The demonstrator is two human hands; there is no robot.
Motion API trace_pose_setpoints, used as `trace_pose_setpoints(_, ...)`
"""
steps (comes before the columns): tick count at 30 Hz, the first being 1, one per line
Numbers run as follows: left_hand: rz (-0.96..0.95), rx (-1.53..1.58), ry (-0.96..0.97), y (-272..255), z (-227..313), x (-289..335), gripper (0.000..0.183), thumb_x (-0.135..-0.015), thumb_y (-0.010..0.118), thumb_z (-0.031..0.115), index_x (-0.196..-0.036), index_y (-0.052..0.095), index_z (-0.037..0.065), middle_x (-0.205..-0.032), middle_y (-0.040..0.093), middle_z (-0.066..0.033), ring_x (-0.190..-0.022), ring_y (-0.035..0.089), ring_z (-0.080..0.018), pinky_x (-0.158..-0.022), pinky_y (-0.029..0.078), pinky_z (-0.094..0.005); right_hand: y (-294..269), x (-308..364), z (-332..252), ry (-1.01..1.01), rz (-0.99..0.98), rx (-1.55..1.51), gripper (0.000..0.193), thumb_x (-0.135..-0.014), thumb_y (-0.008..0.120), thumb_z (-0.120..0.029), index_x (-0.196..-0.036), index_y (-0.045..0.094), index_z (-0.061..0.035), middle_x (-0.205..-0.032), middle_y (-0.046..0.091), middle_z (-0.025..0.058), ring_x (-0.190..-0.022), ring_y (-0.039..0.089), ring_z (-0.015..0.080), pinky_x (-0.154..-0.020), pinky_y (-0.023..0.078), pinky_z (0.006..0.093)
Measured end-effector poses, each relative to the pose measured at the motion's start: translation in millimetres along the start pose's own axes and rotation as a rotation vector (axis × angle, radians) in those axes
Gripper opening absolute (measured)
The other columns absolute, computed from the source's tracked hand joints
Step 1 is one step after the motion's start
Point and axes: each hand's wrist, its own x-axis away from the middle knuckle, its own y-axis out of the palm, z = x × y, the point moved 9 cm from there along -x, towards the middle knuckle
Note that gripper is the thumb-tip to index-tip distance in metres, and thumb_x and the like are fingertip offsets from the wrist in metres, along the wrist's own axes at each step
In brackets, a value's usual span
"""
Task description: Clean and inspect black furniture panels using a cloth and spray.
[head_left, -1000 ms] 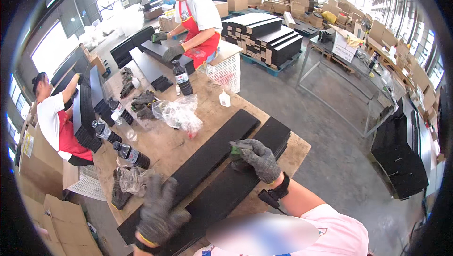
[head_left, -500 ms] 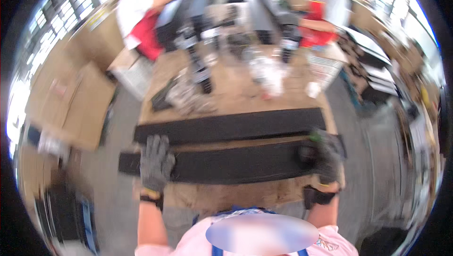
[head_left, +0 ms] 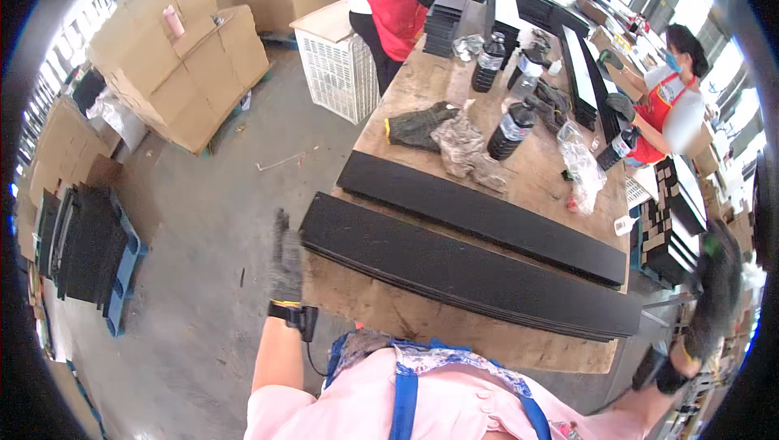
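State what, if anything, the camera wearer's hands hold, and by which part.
The left hand is open and holds nothing, beside the end of the black boards. The right hand is blurred: its hold cannot be told.

Between the left hand (head_left: 286,265) and the right hand (head_left: 716,294), stacked boards (head_left: 466,269) lie on the desk (head_left: 369,302), another board (head_left: 483,214) behind them; beyond both, a rag (head_left: 462,148) and bottles (head_left: 511,131); left of the left hand, a pallet (head_left: 127,260) on the floor (head_left: 211,237)
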Motion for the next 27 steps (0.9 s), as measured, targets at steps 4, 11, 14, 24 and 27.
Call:
trace_pose_setpoints(4,-0.104,0.172,0.109,43.1,49.5,34.5,0.091,-0.088,0.075,0.006,-0.16,0.019,0.005,-0.145,0.049,-0.0129,-0.126,0.052,-0.0182,-0.102,0.047,-0.0308,276.7,3.3,-137.7,-0.2,-0.686,-0.257,0.032,-0.097,0.068,-0.027,-0.118,0.067,-0.0041,-0.113,0.072,0.0095,-0.093,0.07,0.0144,-0.077,0.055,0.0275)
trace_pose_setpoints(11,-0.256,0.365,-0.012,54.7,41.4,24.9,0.099,-0.084,0.08,0.008,-0.159,0.016,0.004,-0.144,0.048,-0.0133,-0.126,0.052,-0.0197,-0.103,0.047,-0.0334,493.4,79.8,-250.3,-0.937,-0.798,-0.165,0.02,-0.092,0.07,-0.023,-0.104,0.072,-0.0071,-0.089,0.071,0.0115,-0.077,0.069,0.0259,-0.07,0.054,0.035)
trace_pose_setpoints(14,-0.29,0.34,0.135,52.5,47.5,19.7,0.097,-0.083,0.081,0.008,-0.158,0.02,0.004,-0.146,0.047,-0.012,-0.128,0.051,-0.0204,-0.106,0.046,-0.0353,538.8,112.3,-262.8,-1.004,-1.057,-0.039,0.019,-0.089,0.068,-0.024,-0.099,0.071,-0.0082,-0.087,0.071,0.0118,-0.078,0.068,0.0304,-0.071,0.055,0.0384)
trace_pose_setpoints(24,-0.252,0.367,-0.043,55.7,48.7,28.3,0.095,-0.081,0.083,0.009,-0.154,0.025,-0.002,-0.14,0.053,-0.014,-0.126,0.055,-0.0219,-0.104,0.047,-0.0345,575.7,141.6,-226.8,-1.351,-0.901,-0.052,0.018,-0.086,0.063,-0.024,-0.097,0.069,-0.0118,-0.09,0.068,0.0068,-0.083,0.068,0.027,-0.071,0.055,0.0385)
trace_pose_setpoints(27,-0.234,0.134,0.089,51.2,49.0,25.9,0.09,-0.088,0.075,0.005,-0.159,0.02,0.004,-0.144,0.051,-0.0162,-0.123,0.056,-0.0228,-0.1,0.05,-0.0336,604.3,95.1,-202.5,-1.243,-0.99,0.334,0.02,-0.088,0.059,-0.023,-0.1,0.072,-0.0138,-0.101,0.068,0.0093,-0.089,0.068,0.0284,-0.071,0.055,0.0433)
